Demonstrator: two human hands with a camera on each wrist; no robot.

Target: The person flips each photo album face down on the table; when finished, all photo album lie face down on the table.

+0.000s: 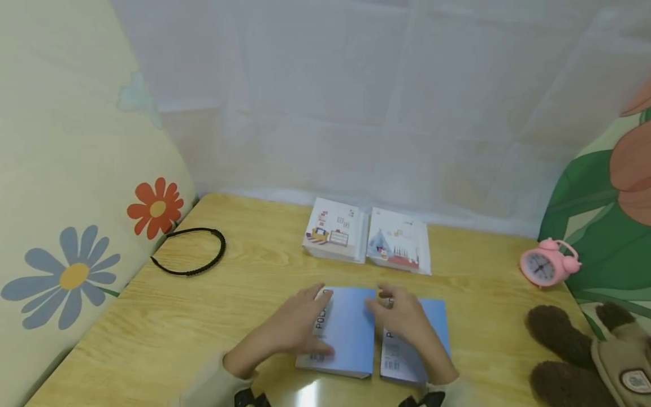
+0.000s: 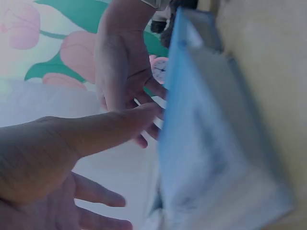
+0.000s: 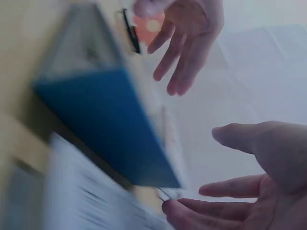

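Observation:
Two thick albums with blue covers lie side by side on the table. Over the left blue album, my left hand hovers at its left edge, thumb and fingers spread. My right hand is above the gap and the right blue album, covering part of it, its fingers loosely bent toward the left album. In the left wrist view, the left thumb stretches toward the raised cover side of an album. The right wrist view shows the right hand with parted fingers and nothing between them.
Behind the blue albums lie two white albums with cartoon prints. A black headband is at the left edge, a pink alarm clock at the right. A brown plush toy lies at the right front. White cloth hangs behind.

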